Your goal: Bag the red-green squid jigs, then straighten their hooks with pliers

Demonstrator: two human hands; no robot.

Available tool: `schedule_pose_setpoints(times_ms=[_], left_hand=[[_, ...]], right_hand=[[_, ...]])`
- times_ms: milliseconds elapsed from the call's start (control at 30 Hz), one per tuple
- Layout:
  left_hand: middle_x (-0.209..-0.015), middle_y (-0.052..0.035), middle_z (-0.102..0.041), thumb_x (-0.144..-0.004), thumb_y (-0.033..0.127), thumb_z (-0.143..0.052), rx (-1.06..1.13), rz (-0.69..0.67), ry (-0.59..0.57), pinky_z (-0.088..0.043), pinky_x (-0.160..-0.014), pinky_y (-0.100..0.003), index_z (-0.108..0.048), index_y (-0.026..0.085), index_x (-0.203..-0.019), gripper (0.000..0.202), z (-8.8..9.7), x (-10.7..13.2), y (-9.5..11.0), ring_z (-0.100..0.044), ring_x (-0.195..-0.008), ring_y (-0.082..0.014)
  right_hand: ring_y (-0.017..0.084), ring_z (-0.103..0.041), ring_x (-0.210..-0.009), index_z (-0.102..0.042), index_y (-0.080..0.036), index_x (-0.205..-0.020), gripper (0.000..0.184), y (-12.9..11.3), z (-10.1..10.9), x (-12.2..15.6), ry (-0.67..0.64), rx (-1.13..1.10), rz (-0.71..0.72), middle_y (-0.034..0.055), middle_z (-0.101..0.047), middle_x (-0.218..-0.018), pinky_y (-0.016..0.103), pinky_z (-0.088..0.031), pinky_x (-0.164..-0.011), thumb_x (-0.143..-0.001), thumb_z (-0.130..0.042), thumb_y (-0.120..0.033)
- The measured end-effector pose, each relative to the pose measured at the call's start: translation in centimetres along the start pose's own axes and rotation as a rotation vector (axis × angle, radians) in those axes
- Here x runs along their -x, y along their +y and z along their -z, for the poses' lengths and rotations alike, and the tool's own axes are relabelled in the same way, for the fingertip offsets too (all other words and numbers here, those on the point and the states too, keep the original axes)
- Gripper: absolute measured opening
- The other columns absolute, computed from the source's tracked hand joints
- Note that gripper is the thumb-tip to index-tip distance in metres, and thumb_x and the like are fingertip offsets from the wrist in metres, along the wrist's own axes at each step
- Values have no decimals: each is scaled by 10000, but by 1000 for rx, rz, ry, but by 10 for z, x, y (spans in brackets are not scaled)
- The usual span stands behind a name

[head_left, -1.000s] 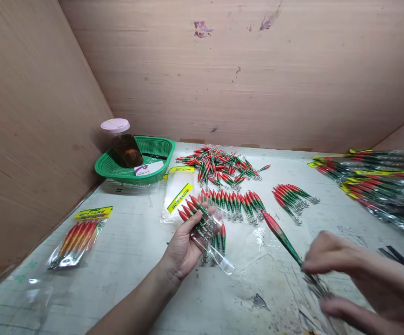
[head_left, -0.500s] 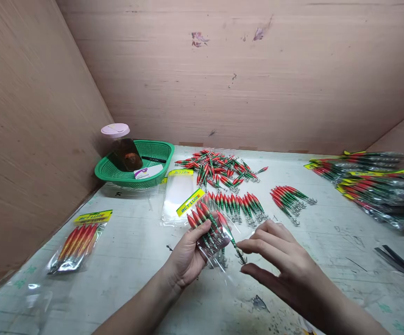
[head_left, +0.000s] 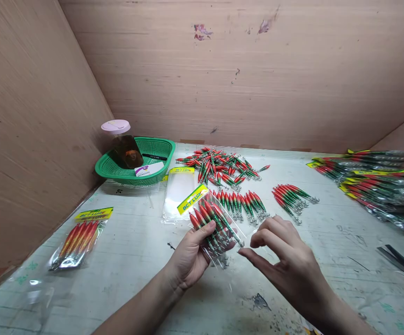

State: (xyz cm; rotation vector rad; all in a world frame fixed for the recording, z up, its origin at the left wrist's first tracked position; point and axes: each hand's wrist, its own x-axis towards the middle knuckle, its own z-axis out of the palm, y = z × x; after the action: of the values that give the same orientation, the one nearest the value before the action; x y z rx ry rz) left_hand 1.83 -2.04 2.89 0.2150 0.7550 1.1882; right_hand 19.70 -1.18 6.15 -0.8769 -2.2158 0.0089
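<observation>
My left hand (head_left: 192,260) grips a clear plastic bag (head_left: 190,200) with a yellow "BCT LURE" header, its thumb pressed over the front. Inside lie several red-and-green squid jigs (head_left: 207,218), slanting with their hooks toward the lower right. My right hand (head_left: 288,260) is beside the bag's lower right, thumb and index finger apart. Its thumb tip is close to the hooks of the rightmost jig; whether they touch, I cannot tell. Behind the bag runs a row of loose squid jigs (head_left: 247,204), partly hidden by it.
Flat bags (head_left: 179,195) lie behind the held one. Farther back is a jig pile (head_left: 219,167); a small jig group (head_left: 290,197) sits right. A green basket (head_left: 125,179) holds a jar. Filled packs (head_left: 386,186), scissors (head_left: 397,260) and an orange-jig pack (head_left: 79,239) lie at the sides.
The rightmost jig has slid farther into the bag and lies alongside the others. My right fingers have moved off its body, to just beyond its hooks.
</observation>
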Motion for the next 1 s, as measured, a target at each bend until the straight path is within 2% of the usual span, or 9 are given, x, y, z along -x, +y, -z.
schedule_pose_setpoints(times_ms=[133, 233, 367, 500, 700, 833, 933, 1000], left_hand=[[-980, -140, -740, -833, 137, -628, -20, 15, -23, -602, -785, -422, -678, 90, -1063, 240, 0, 1, -2, -713, -849, -252], [-984, -149, -739, -830, 147, -633, -63, 44, -37, -607, -731, -385, -684, 85, -1036, 220, 0, 3, -2, -711, -843, -248], [-963, -157, -741, -805, 168, -672, -152, 120, -41, -596, -684, -352, -696, 81, -978, 195, -3, 5, -5, -712, -801, -239], [-894, -145, -745, -733, 175, -743, -223, 238, -53, -575, -676, -324, -698, 87, -943, 233, -10, 7, -19, -709, -732, -221], [-746, -81, -726, -681, 128, -756, -330, 411, -80, -548, -623, -260, -700, 99, -863, 193, -26, -4, -55, -666, -633, -155], [-712, -80, -710, -673, 101, -727, -338, 464, -106, -559, -638, -285, -688, 94, -823, 156, -40, -16, -77, -655, -622, -160], [-811, -93, -724, -703, 133, -714, -364, 466, -114, -556, -630, -280, -666, 112, -926, 229, -42, -14, -85, -666, -660, -162], [-837, -82, -724, -715, 163, -731, -426, 475, -122, -550, -626, -282, -613, 139, -1057, 363, -36, -6, -87, -675, -670, -164]], right_hand=[[150, -447, -659, -488, -209, -729, 209, 0, -3, -1, 38, 10, -15, -11, -496, -680, 285, -359, -636, -883, -626, -242], [159, -481, -687, -516, -205, -783, 176, 2, -1, 5, -8, -16, -8, 5, -526, -722, 293, -394, -650, -871, -651, -276], [176, -566, -769, -569, -196, -959, 158, 3, 10, 21, -130, -155, -37, 53, -577, -859, 279, -485, -635, -865, -649, -293], [171, -589, -757, -573, -185, -1030, 204, 4, 26, 46, -142, -182, -72, 61, -578, -871, 258, -517, -605, -858, -648, -264], [145, -542, -691, -589, -168, -930, 104, 7, 40, 97, -178, -105, -65, 39, -550, -783, 256, -463, -587, -868, -576, -85], [152, -466, -638, -594, -148, -864, 133, 8, 39, 117, -98, 45, -14, 29, -540, -682, 283, -375, -562, -868, -536, -28], [159, -441, -629, -595, -140, -820, 150, 12, 34, 123, -76, 97, -6, 34, -537, -653, 296, -353, -569, -876, -511, -28], [164, -439, -636, -593, -140, -794, 158, 14, 31, 126, -82, 122, -11, 36, -536, -652, 305, -350, -582, -876, -509, -34]])
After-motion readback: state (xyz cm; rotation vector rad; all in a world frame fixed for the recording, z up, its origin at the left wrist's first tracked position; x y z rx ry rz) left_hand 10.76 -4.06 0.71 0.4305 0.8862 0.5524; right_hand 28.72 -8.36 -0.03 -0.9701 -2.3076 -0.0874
